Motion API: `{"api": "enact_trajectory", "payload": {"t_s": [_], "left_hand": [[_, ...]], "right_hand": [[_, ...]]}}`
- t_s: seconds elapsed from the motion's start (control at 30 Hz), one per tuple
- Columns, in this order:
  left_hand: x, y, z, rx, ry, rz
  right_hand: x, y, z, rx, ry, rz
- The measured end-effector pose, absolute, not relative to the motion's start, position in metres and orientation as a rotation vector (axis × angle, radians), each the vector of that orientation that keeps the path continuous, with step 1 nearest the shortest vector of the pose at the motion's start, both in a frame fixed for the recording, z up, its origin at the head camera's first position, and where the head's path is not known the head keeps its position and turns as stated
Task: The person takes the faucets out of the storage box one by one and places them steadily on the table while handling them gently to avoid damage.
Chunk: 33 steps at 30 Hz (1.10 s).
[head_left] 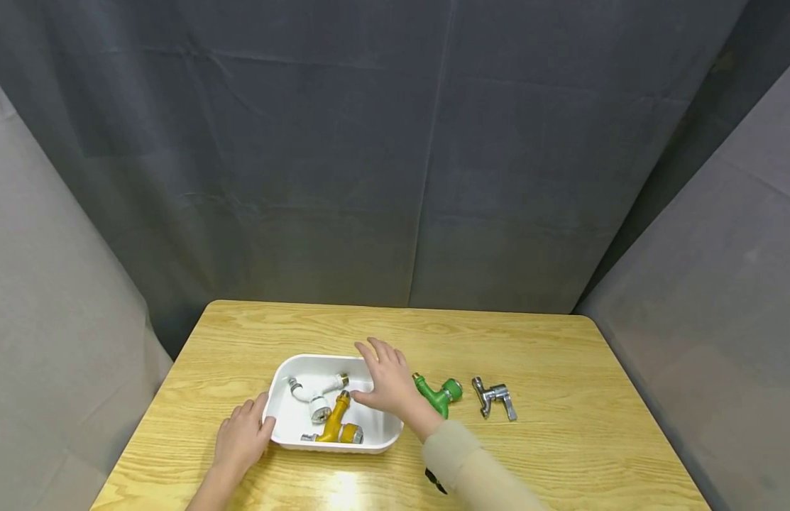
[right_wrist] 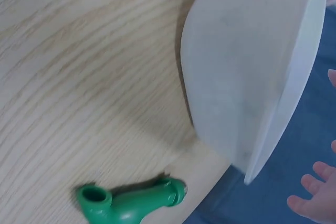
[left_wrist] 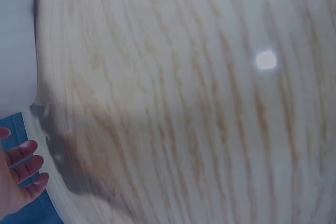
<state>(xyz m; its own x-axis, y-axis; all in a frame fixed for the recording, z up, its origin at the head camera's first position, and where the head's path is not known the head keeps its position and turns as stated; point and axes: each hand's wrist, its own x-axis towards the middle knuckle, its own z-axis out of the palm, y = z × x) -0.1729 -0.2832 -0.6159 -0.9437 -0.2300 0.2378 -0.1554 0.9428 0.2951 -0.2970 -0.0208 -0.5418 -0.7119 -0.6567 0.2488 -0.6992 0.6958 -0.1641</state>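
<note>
A white tray (head_left: 331,448) lies on the wooden table, holding a white faucet (head_left: 318,406) and a yellow faucet (head_left: 333,422). My left hand (head_left: 241,434) is at the tray's left end, fingertips right at the rim; its fingers (left_wrist: 32,166) look loosely spread in the left wrist view. Over the tray's right end reaches my right hand (head_left: 390,383), fingers apart and nothing in its grasp. A green faucet (head_left: 441,394) lies just right of that hand, partly behind the forearm. The right wrist view shows the green faucet (right_wrist: 131,205) beside the tray (right_wrist: 236,66).
Farther right on the table (head_left: 580,411) lies a chrome faucet (head_left: 494,397). A dark grey curtain (head_left: 369,156) hangs behind the table's back edge. Light grey cloth panels (head_left: 56,319) stand at both sides.
</note>
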Motion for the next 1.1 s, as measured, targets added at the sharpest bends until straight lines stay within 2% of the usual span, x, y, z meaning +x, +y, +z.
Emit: {"api": "enact_trajectory", "payload": {"t_s": [0.4, 1.1], "left_hand": [[-0.173, -0.282, -0.616, 0.285, -2.827, -0.412], [-0.172, -0.281, -0.613, 0.290, -2.843, -0.414]], "right_hand": [[-0.283, -0.049, -0.542, 1.245, -2.750, 0.295], [-0.283, -0.078, -0.556, 1.399, -2.751, 0.286]]}}
